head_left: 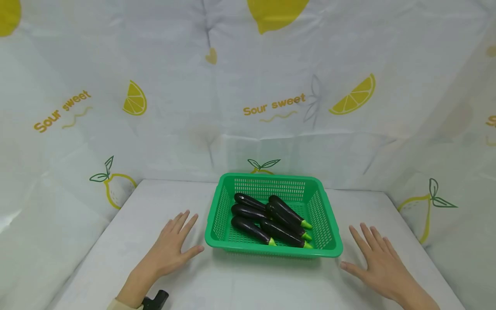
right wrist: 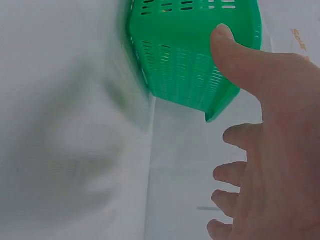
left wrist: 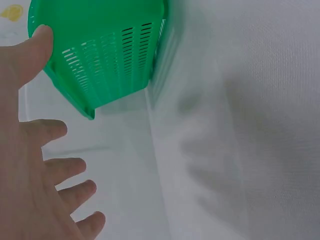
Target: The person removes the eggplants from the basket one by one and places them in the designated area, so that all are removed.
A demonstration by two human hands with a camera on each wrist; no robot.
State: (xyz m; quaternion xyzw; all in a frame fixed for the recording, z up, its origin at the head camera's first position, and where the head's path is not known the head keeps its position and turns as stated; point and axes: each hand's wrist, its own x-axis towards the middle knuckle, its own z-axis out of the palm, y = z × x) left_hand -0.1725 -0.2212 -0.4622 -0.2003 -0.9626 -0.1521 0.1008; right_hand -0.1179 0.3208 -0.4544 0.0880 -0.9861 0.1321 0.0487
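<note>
A green plastic basket [head_left: 273, 248] with slotted walls stands on the white table, holding several dark purple eggplants [head_left: 252, 229] with bright green stem ends. To its left, my left hand [head_left: 172, 245] hovers over the table with fingers spread, the thumb pointing at the basket's front left corner. On the other side my right hand [head_left: 377, 262] is spread in the same way, its thumb close to the front right corner. Neither hand holds anything. In the left wrist view the thumb [left wrist: 37, 52] overlaps the basket; the right wrist view shows the right thumb [right wrist: 235, 57] likewise.
White cloth [head_left: 174, 142] printed with lemons and lettering rises behind the table and along both sides. The white tabletop [head_left: 271, 284] stretches in front of the basket. A black strap piece [head_left: 156, 299] sits at my left wrist by a beige sleeve [head_left: 120, 305].
</note>
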